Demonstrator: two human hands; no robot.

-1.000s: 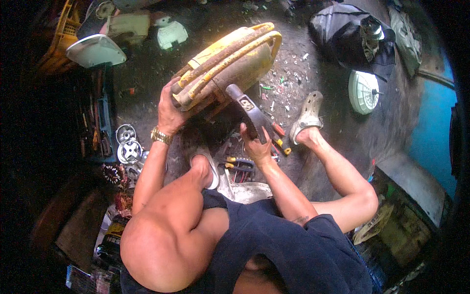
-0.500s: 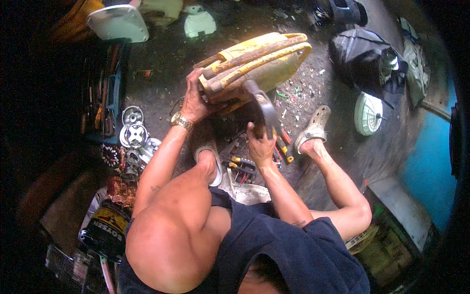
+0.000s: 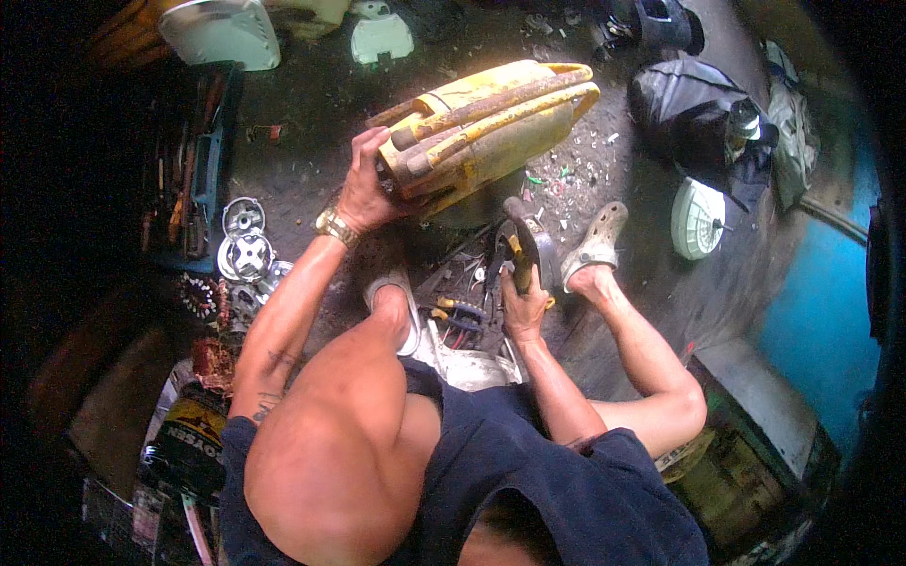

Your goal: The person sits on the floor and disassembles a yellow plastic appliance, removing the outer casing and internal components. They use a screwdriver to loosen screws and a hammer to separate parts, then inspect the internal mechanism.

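My left hand (image 3: pixel 363 193), with a metal wristwatch, grips the left end of a rusty yellow metal object (image 3: pixel 500 127) with curved tubes, held tilted above the floor. My right hand (image 3: pixel 524 302) is closed on a dark hammer-like tool (image 3: pixel 536 241), its head below the yellow object. A yellow handle (image 3: pixel 517 259) lies against that tool at my fingers; whether I hold it too, I cannot tell. Pliers with yellow-and-dark handles (image 3: pixel 458 311) lie between my feet, among small tools and scraps.
Silver metal parts (image 3: pixel 250 250) and a blue tool tray (image 3: pixel 217 160) of long tools are at left. A black bag (image 3: pixel 679 104) and white round plastic part (image 3: pixel 696 217) sit right, near a blue panel (image 3: pixel 816 321). White plastic pieces (image 3: pixel 382 33) lie at back.
The yellow object has shifted right from one second ago. The hammer-like tool has moved from against its underside down and right, toward the floor beside the yellow-handled tools.
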